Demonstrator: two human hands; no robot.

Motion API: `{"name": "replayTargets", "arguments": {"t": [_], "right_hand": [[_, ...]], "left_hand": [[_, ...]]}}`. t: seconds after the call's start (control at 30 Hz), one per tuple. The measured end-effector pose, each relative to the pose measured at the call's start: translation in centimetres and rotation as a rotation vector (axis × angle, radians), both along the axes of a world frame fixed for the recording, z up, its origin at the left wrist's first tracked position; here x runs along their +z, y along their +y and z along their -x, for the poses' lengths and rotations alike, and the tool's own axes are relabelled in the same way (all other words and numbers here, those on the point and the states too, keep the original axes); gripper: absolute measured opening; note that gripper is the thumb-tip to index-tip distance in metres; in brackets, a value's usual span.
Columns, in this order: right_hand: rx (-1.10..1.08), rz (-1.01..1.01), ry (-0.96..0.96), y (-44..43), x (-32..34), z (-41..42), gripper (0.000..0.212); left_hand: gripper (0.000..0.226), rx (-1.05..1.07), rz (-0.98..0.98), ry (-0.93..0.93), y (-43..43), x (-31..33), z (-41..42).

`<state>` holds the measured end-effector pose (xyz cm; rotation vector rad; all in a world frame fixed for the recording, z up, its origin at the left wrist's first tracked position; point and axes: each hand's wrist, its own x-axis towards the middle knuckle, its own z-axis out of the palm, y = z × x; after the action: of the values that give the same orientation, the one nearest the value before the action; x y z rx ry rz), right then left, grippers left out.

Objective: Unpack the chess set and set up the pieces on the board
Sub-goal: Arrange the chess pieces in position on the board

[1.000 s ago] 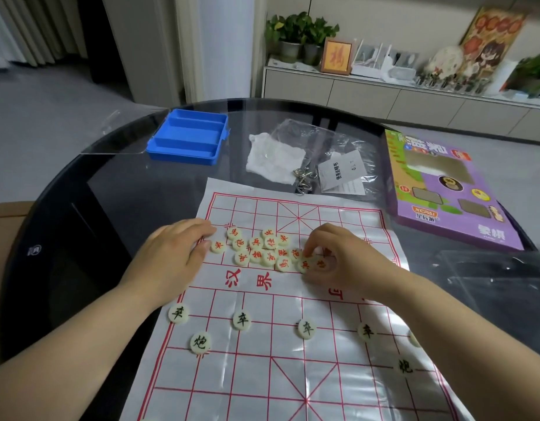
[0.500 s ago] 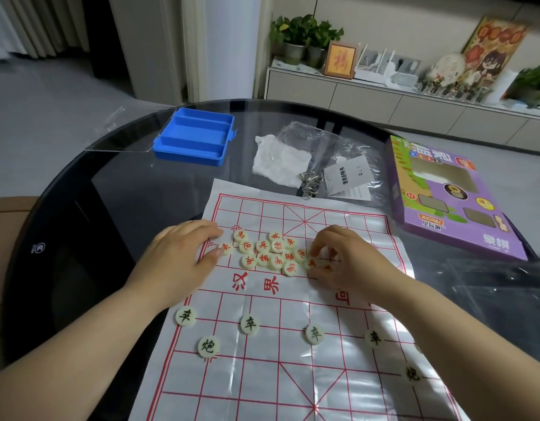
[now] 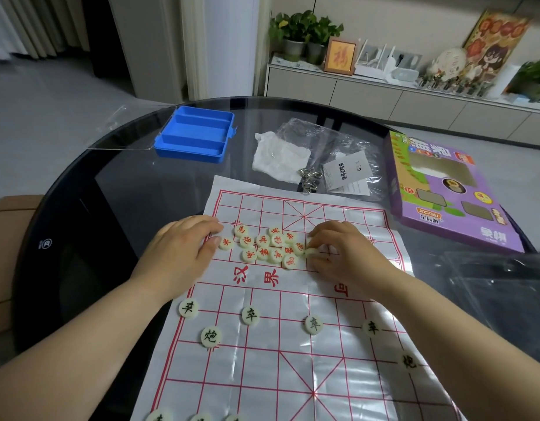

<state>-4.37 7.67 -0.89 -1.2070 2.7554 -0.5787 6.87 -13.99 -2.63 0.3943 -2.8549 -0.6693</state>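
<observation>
Head view, read left to right. At far left on the dark glass table [image 3: 111, 208] sits a blue tray [image 3: 196, 138], with a clear lid [image 3: 126, 132] lying flat just beside it on its left.

Your left hand [image 3: 183, 253] lies palm down over the left edge of the board sheet [image 3: 262, 375]. Its fingers are straight and relaxed and grip nothing, and the fingertips touch the leftmost disc of the red-lettered pieces [image 3: 262, 247]. Those pieces are bunched in a loose cluster on the far half of the board, just beyond the river band and between your two hands.

On the near half, the black-lettered pieces [image 3: 250, 315] stand apart from one another on grid points — four in a row, with two set lower, one near each side edge. More of them are cut off at the bottom edge of the frame.

Beyond the board lie a crumpled white bag [image 3: 281, 159], some metal rings [image 3: 308, 177] and a folded leaflet [image 3: 347, 174] on clear plastic wrap.

Your right hand [image 3: 347, 253] is on the board at the cluster's right side. Its fingers are curled and pinch one edge piece [image 3: 310, 253], whose character I cannot read.

At right a purple box [image 3: 445, 189] lies flat on the table, touching the board's far right corner. Nearer you on that side there is a clear plastic cover [image 3: 499, 284].
</observation>
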Motion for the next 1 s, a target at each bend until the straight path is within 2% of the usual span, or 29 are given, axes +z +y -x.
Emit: {"name": "replayTargets", "arguments": {"t": [0.2, 0.3, 0.43, 0.53, 0.77, 0.9, 1.0], "right_hand": [[-0.033, 0.071, 0.117, 0.2, 0.3, -0.3, 0.014], [-0.171, 0.149, 0.227, 2.0, 2.0, 0.2, 0.007], [-0.417, -0.145, 0.242, 6.0, 2.9, 1.2, 0.012], [-0.449, -0.293, 0.168, 6.5, 1.7, 1.0, 0.012], [-0.332, -0.247, 0.029, 5.9, 1.6, 0.6, 0.029], [-0.288, -0.201, -0.169, 6.5, 2.4, 1.0, 0.043], [-0.263, -0.168, -0.182, 7.3, 2.6, 1.9, 0.039]], "left_hand": [[0.035, 0.002, 0.0, -0.005, 0.0, 0.1, 0.0], [0.034, -0.003, -0.005, 0.011, -0.1, 0.0, 0.0], [0.034, -0.007, -0.006, 0.009, 0.0, 0.0, -0.1], [0.034, 0.003, -0.012, -0.003, 0.2, 0.2, -0.1], [0.035, 0.017, -0.022, -0.013, 0.4, 0.3, -0.2], [0.036, 0.018, -0.024, -0.016, 0.4, 0.3, -0.1], [0.036, 0.018, -0.024, -0.017, 0.3, 0.2, -0.1]]}}
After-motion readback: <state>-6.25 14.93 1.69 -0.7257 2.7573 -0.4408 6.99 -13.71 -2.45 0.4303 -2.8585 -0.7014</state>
